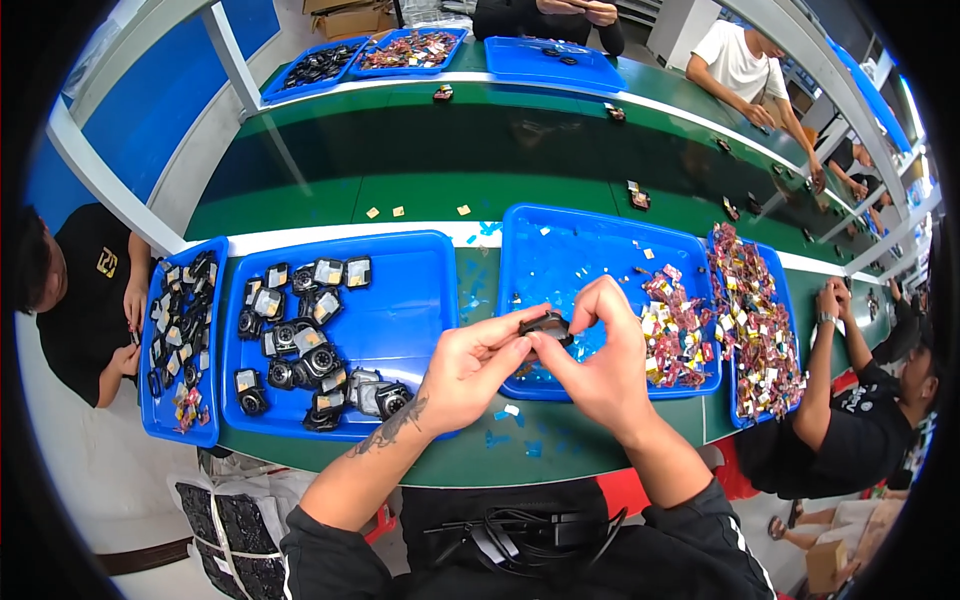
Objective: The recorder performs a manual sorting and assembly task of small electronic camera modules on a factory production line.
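Between both hands, over the near edge of a blue tray [610, 217], is a small black plastic housing [546, 326]. My left hand [474, 362] grips its left side with thumb and fingers. On its right side, my right hand [603, 345] pinches it with thumb and bent forefinger. The side turned away from me is hidden. Small circuit boards with red wires [676, 330] lie heaped in the right part of that tray, with blue film scraps at its left. To the left, another blue tray [400, 262] holds black camera-like units with round lenses [320, 360].
A narrow tray [222, 330] of black parts stands far left, and one heaped with wired boards [757, 330] far right. Beyond runs a green conveyor belt [400, 150] carrying scattered small parts. Co-workers sit at left, right and across. White frame posts [110, 190] rise at left.
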Demonstrator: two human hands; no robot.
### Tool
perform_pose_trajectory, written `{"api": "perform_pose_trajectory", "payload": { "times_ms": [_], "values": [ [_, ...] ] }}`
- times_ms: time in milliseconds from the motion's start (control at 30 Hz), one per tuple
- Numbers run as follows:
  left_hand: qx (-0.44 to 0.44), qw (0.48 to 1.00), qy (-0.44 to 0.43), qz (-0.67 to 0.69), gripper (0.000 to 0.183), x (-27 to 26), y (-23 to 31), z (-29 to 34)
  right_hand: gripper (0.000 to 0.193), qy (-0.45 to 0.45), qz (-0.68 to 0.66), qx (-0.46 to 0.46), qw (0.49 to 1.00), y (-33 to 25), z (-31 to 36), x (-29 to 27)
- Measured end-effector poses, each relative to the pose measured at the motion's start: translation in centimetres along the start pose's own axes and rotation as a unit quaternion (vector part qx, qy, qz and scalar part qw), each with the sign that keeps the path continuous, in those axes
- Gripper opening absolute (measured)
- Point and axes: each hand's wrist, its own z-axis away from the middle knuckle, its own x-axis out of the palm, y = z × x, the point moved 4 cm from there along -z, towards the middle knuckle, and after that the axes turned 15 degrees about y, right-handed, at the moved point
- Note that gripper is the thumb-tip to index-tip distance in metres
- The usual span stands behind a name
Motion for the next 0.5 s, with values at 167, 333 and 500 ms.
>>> {"api": "perform_pose_trajectory", "payload": {
  "times_ms": [167, 333, 500],
  "values": [
    [-0.036, 0.994, 0.088, 0.053, 0.037, -0.5, 0.0, -0.6, 0.030, 0.017, -0.161, 0.153, 0.975, 2.4, 0.7, -0.3],
    [-0.034, 0.988, 0.120, 0.090, 0.035, -0.1, -0.1, -0.5, 0.021, -0.069, -0.157, 0.237, 0.956, 2.3, 2.5, -0.2],
    [0.220, 0.956, -0.008, -0.194, 0.033, -0.3, 1.2, -0.2, 0.017, -0.038, -0.206, 0.276, 0.938, 2.4, 1.7, -0.6]
  ]
}}
